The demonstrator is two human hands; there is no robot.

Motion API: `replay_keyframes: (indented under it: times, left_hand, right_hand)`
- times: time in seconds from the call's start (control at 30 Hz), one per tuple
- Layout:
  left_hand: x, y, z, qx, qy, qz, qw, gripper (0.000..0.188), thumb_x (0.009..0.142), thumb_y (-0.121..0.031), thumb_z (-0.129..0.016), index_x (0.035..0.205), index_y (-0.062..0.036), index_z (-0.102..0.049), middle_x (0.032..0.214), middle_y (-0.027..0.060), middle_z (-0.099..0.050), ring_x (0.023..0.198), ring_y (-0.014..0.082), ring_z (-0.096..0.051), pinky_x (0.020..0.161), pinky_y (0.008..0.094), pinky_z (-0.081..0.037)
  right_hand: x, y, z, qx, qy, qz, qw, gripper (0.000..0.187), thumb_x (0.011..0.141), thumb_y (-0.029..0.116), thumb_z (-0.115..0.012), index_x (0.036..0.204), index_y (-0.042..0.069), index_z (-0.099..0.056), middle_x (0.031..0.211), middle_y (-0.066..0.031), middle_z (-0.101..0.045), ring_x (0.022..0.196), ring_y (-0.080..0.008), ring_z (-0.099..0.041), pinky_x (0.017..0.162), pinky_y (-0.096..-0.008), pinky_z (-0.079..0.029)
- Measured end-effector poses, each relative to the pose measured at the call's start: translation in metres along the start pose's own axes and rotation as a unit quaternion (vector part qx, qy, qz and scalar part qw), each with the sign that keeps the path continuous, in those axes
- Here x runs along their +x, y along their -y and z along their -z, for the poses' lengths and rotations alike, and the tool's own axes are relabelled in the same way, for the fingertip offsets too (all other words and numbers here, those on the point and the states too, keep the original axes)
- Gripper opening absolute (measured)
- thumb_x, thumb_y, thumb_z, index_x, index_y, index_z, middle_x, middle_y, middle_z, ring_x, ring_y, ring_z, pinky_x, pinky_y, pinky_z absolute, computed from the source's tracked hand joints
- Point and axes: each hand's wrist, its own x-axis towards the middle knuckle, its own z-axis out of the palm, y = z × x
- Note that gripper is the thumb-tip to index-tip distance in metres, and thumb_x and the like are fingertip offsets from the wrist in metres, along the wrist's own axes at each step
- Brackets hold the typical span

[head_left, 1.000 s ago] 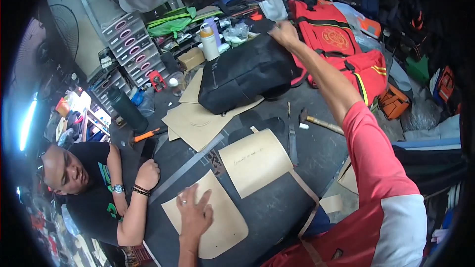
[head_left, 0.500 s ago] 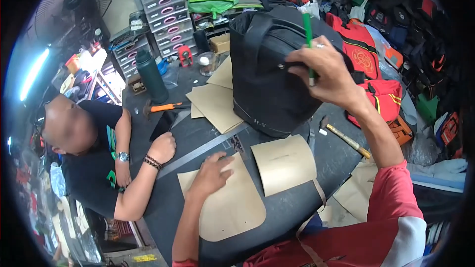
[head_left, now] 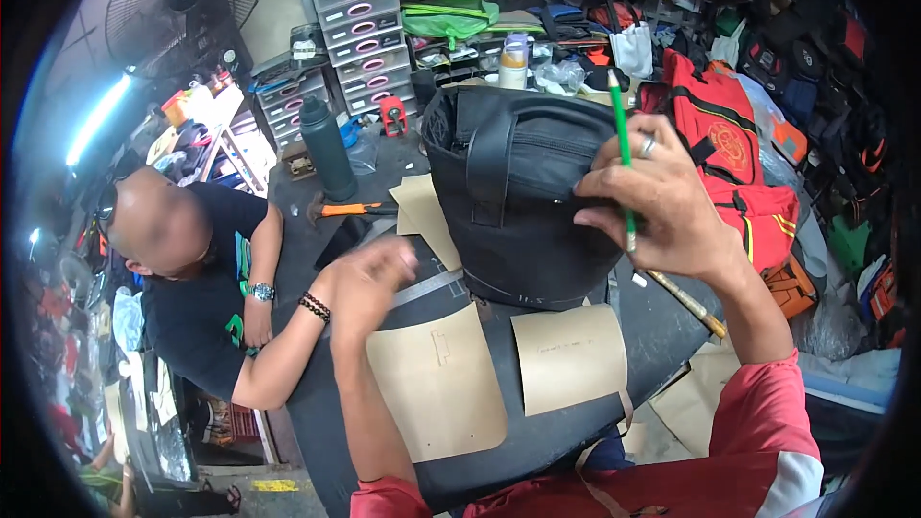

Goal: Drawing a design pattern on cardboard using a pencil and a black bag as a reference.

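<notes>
My right hand grips a green pencil, which stands nearly upright between the fingers. That hand is over the right side of a black bag with a wide strap handle; whether the fingertips touch the bag I cannot tell. My left hand is smeared by motion above the table, beside a co-worker's wrist and partly in front of it. Below it lies a brown paper pattern piece with rounded lower corners and a small drawn outline. A second, slightly curled brown paper piece bears faint writing.
A co-worker in a dark shirt leans on the table's left side. Near that arm lie a hammer with an orange handle, a metal ruler and a dark bottle. Another hammer handle and red bags are at the right.
My left hand has lifted off the paper pattern and moved up and left, uncovering the drawn outline. The right hand still holds the pencil. The view has shifted, so the bag appears lower.
</notes>
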Motion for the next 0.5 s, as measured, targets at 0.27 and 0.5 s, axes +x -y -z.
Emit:
replay_keyframes:
  times: [0.27, 0.5]
  left_hand:
    - [0.108, -0.105, -0.017, -0.053, 0.049, -0.057, 0.996, 0.089, 0.083, -0.025, -0.083, 0.161, -0.0042, -0.045, 0.169, 0.0241, -0.037, 0.160, 0.0324, -0.030, 0.128, 0.0392, -0.026]
    - [0.140, -0.102, -0.022, 0.022, 0.023, -0.106, 0.994, 0.074, 0.075, 0.006, -0.068, 0.148, -0.0057, -0.060, 0.150, 0.0192, -0.060, 0.145, 0.0315, -0.051, 0.121, 0.0374, -0.038]
  right_hand:
    - [0.023, -0.031, 0.033, 0.193, -0.152, -0.154, 0.957, 0.021, 0.091, 0.024, -0.083, 0.097, 0.004, -0.077, 0.085, -0.0058, -0.075, 0.081, -0.0143, -0.070, 0.077, -0.0306, -0.054]
    - [-0.009, -0.077, 0.024, 0.164, 0.110, -0.198, 0.960, 0.053, 0.076, 0.031, -0.094, 0.117, 0.003, -0.072, 0.132, -0.0134, -0.074, 0.130, -0.0297, -0.064, 0.117, -0.0447, -0.044]
